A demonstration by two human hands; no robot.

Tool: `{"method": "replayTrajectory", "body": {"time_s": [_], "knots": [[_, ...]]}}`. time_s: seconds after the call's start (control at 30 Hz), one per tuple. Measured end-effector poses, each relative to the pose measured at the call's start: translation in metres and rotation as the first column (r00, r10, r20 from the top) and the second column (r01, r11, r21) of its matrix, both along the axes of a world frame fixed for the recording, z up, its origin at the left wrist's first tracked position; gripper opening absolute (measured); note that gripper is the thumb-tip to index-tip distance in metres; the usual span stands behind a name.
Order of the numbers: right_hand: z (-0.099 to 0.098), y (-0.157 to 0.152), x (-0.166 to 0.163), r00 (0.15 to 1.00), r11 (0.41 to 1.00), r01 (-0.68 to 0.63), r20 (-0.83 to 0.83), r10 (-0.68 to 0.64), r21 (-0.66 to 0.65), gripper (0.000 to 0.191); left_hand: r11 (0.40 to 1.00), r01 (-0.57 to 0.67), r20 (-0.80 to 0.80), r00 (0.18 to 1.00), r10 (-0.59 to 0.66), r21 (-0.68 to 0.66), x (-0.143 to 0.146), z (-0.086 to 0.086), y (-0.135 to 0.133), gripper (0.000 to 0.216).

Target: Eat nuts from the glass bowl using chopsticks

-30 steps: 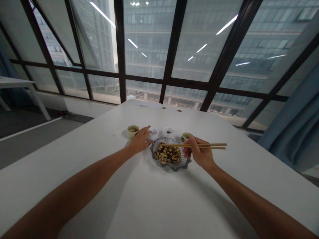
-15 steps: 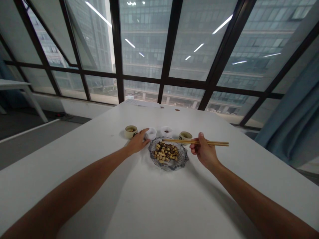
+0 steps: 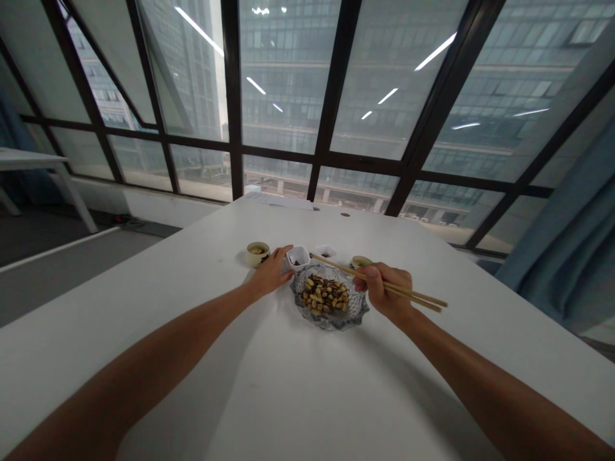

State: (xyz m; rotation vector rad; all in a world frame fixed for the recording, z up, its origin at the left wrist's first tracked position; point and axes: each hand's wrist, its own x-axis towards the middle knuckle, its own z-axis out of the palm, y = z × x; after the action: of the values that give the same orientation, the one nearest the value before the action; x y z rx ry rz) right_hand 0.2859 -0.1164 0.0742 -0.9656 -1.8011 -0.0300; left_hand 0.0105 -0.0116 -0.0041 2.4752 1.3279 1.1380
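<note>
Since half a second ago the chopsticks [image 3: 379, 282] have swung from level to slanting, tips now up-left over the small white dish [image 3: 298, 257] at centre frame; the right hand [image 3: 384, 288] is closed around them, gripping near mid-length so the tips can reach; the left hand [image 3: 270, 272], fingers loosely spread and holding nothing, rests against that dish, seemingly to steady it; the glass bowl of nuts [image 3: 329, 296] sits between both hands on the desk [image 3: 298, 384].

both arms outstretched, left hand [image 3: 270, 274] flat and palm-down, right hand [image 3: 385, 289] curled closed
</note>
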Motion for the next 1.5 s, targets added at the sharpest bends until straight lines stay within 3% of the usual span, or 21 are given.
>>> {"method": "replayTrajectory", "body": {"time_s": [0.2,0.4,0.53,0.63,0.7,0.83,0.9,0.97,1.03,1.17,1.33,1.43,1.5], "knots": [[0.0,0.019,-0.016,0.995,0.998,-0.055,0.085,0.052,0.037,0.049,0.998,-0.006,0.003,1.0,0.006,0.055,0.0,0.0,-0.001,0.065],[0.003,0.029,-0.032,0.949,0.986,-0.154,0.269,0.166,-0.067,0.04,0.998,-0.016,0.005,1.0,0.016,0.067,0.0,0.0,-0.002,0.064],[0.005,0.02,-0.027,0.978,0.988,-0.115,0.162,0.13,-0.1,0.049,0.998,-0.021,0.003,1.0,0.021,0.066,0.0,-0.001,-0.001,0.063],[0.013,0.007,-0.012,0.992,0.977,-0.096,-0.097,0.079,-0.189,0.063,0.999,-0.031,-0.002,1.0,0.031,0.042,0.0,-0.002,0.0,0.063],[0.023,-0.003,0.0,0.971,0.944,-0.121,-0.233,0.048,-0.307,0.069,0.999,-0.043,-0.005,0.999,0.043,0.015,0.0,-0.002,0.001,0.063],[0.043,-0.017,0.015,0.976,0.793,-0.187,-0.2,0.084,-0.58,0.067,0.997,-0.057,0.002,0.998,0.057,-0.049,0.0,-0.001,0.0,0.062],[0.044,-0.019,0.013,0.975,0.728,-0.22,-0.175,0.139,-0.649,0.062,0.995,-0.057,0.009,0.998,0.058,-0.078,-0.001,0.0,0.0,0.063],[0.038,-0.016,0.008,0.967,0.699,-0.253,-0.183,0.176,-0.669,0.055,0.992,-0.061,0.017,0.998,0.063,-0.111,-0.001,0.0,-0.001,0.065],[0.026,-0.011,0.0,0.959,0.708,-0.281,-0.225,0.175,-0.648,0.051,0.989,-0.061,0.026,0.998,0.065,-0.136,-0.002,0.0,-0.001,0.066],[0.007,-0.001,-0.008,0.947,0.789,-0.268,-0.304,0.108,-0.553,0.045,0.99,-0.048,0.031,0.998,0.052,-0.132,-0.003,-0.001,0.001,0.066],[0.023,-0.005,0.003,0.935,0.831,-0.247,-0.348,0.07,-0.498,0.047,0.99,-0.063,0.029,0.997,0.067,-0.122,-0.003,-0.003,0.002,0.066],[0.044,-0.012,0.015,0.956,0.798,-0.241,-0.278,0.096,-0.553,0.046,0.991,-0.07,0.026,0.997,0.074,-0.118,-0.003,-0.004,0.002,0.066],[0.054,-0.016,0.022,0.968,0.711,-0.251,-0.191,0.165,-0.657,0.045,0.992,-0.066,0.019,0.997,0.069,-0.111,-0.003,-0.004,0.002,0.066]]}}
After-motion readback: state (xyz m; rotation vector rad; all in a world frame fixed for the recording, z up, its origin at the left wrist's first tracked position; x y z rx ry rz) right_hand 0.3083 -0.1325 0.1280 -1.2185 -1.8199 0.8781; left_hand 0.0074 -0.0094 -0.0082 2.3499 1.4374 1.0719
